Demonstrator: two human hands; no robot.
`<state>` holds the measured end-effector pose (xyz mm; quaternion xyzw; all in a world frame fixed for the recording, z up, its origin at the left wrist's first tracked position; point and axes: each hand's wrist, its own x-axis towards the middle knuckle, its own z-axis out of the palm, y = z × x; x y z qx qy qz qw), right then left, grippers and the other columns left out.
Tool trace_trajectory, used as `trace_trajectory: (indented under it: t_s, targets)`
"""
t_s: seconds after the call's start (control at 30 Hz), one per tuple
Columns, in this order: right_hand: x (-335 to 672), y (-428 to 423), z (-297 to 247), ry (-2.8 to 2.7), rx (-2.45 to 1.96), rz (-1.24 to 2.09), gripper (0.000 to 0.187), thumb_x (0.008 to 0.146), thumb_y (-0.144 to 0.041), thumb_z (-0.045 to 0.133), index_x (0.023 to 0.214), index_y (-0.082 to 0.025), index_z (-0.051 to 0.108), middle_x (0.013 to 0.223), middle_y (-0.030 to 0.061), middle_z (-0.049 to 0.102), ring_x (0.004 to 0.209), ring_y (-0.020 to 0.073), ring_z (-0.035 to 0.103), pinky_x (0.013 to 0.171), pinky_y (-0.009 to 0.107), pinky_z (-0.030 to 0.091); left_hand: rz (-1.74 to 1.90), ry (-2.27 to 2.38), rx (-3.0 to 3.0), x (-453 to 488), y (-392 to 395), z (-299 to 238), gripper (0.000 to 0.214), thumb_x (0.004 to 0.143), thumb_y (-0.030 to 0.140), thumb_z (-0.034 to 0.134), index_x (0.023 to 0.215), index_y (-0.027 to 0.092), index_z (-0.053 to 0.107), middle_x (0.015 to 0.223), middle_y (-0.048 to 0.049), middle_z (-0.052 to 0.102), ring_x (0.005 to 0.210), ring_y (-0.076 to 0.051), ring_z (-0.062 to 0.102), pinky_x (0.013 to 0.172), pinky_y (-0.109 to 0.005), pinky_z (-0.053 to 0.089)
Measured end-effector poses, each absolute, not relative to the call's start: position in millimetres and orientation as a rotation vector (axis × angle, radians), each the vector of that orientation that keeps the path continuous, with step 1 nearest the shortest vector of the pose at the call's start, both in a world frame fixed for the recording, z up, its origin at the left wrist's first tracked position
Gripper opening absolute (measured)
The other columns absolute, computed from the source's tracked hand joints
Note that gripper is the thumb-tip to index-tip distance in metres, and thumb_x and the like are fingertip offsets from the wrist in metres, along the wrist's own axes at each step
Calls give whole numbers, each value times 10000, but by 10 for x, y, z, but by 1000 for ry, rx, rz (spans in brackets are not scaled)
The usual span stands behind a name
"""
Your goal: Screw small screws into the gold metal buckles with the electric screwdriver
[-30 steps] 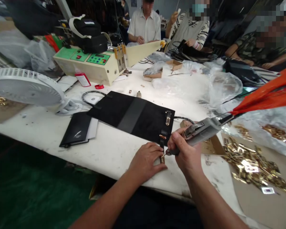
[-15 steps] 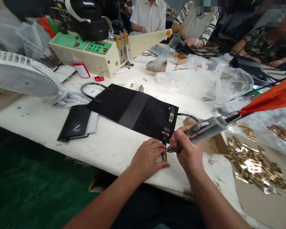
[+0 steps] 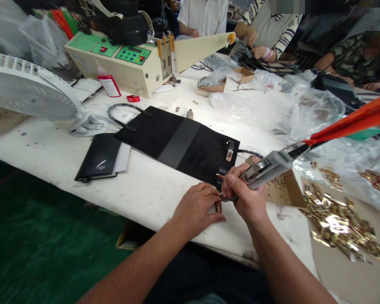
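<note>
My right hand [image 3: 245, 196] is wrapped around a grey electric screwdriver [image 3: 266, 171], slanted with its tip end down toward the strap. An orange wrapping [image 3: 351, 120] trails from its upper end. My left hand [image 3: 198, 209] rests on the table, fingers and thumb pinning a short black strap with a gold-coloured metal plate [image 3: 218, 207]. The screwdriver's tip is hidden by my fingers, close to that plate. The strap runs to a flat black bag panel [image 3: 196, 154] with a grey-black middle band. A second strap with a metal clasp [image 3: 229, 154] lies on the panel's right edge.
A cardboard box of small screws [image 3: 283, 190] stands right of my hand, beside a pile of gold metal fittings [image 3: 338, 221]. A black notebook [image 3: 98, 158], white fan [image 3: 31, 90] and cream machine [image 3: 114, 71] are at left. Co-workers sit across the table.
The screwdriver and my right hand have shifted slightly left and down, its tip now hidden beside my left fingertips. My left hand stays on the strap. The view has tilted slightly.
</note>
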<state>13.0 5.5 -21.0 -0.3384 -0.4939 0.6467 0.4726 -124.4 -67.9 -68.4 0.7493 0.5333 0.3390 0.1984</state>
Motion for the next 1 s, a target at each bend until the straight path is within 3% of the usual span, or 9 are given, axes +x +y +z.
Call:
trace_trajectory:
  t_s: [0.1,0.63,0.87,1.0]
  targets:
    - [140,82,-197,-1394,-696,1504,246,858,-305,738,701,-237,562,577,-39,528,476,139,482,472,291,375,929,1500,2092,-1246,-677,-683,394,738,427,878,1044,228,731,1125,-18,730,1145,-251,588,1007,-414,443]
    - [191,181,-258,-1465,-499,1739,203,866,-302,713,736,-252,566,613,-31,537,496,146,479,486,297,382,888,1500,2070,-1259,-668,-664,367,757,424,863,1042,232,731,1124,-25,736,1161,-254,587,1017,-425,444]
    - [182,133,-264,-1384,-580,1683,318,771,-409,835,700,-227,584,635,-16,556,565,144,479,549,295,394,947,1507,2087,-1257,-673,-672,396,719,391,894,1056,255,736,1155,-21,739,1136,-253,609,1005,-417,464]
    - [227,154,-167,-1459,-542,1632,354,798,-485,800,695,-217,592,581,-21,551,539,139,468,544,290,404,963,1521,2082,-1232,-696,-655,397,693,350,911,1039,252,744,1157,-30,742,1119,-252,619,999,-415,478]
